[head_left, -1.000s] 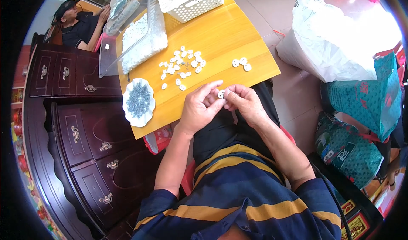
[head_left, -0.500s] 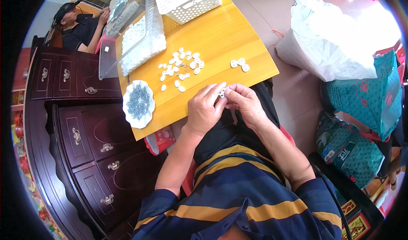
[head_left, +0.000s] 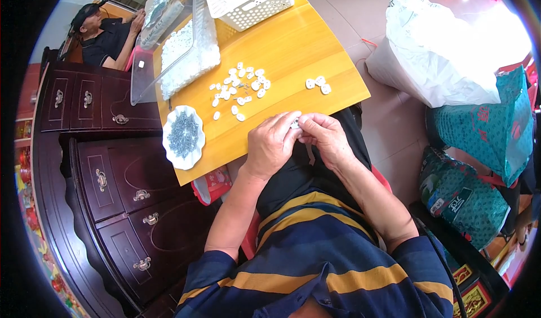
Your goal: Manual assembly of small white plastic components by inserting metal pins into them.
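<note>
At table (head_left: 315,42) edge: left hand (head_left: 270,142), right hand (head_left: 325,136), pinching grip on white piece (head_left: 295,125); best steady, face uncovered.

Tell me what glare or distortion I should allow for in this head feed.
Head view: strong glare at upper right washes out part of the white sack; fisheye bending curves the dark cabinet at left, and the corners go black; left hand and right hand look fairly clear, but the small white piece between them is partly covered.
</note>
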Demonstrator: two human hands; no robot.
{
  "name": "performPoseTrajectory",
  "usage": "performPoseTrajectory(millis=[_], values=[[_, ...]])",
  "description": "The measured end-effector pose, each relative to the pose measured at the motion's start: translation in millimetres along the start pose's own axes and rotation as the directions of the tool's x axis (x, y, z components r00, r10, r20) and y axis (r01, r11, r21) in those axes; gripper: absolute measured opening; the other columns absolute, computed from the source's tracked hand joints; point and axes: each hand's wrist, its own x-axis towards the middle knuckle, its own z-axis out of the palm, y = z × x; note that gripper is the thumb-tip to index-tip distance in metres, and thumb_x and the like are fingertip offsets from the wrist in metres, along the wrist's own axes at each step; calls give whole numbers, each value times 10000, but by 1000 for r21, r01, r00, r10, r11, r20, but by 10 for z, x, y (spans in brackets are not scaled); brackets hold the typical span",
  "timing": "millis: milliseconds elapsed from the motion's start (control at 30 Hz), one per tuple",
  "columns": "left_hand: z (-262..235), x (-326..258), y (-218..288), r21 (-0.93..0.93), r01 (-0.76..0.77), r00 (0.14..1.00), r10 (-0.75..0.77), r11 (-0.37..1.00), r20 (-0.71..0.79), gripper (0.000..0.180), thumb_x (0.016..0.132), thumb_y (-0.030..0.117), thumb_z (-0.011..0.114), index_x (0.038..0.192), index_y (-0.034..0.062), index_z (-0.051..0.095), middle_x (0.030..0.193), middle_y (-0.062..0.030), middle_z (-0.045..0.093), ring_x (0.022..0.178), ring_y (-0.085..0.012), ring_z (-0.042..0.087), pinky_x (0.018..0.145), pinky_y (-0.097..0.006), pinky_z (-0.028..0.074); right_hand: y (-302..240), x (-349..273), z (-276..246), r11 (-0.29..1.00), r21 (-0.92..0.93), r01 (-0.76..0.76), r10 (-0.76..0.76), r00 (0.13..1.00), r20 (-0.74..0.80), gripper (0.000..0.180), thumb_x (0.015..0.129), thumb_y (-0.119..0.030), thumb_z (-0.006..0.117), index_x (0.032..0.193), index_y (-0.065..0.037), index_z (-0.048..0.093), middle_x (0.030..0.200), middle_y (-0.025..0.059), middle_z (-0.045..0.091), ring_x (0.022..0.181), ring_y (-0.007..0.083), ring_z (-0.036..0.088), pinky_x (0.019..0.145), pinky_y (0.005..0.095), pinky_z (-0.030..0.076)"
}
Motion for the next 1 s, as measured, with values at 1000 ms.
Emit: performPoseTrajectory(millis=[1000], values=[[72, 98, -121, -18, -153, 983, 150, 988, -104, 201, 845, 75, 738, 1039, 35, 705, 905, -116, 720, 796, -308, 711, 684, -387, 570, -120, -57, 87, 987, -102, 122, -130, 989, -74, 171, 1013, -181, 651, 1007, -30, 732, 866, 5, 696, 767, 66, 602, 729, 217, 473]])
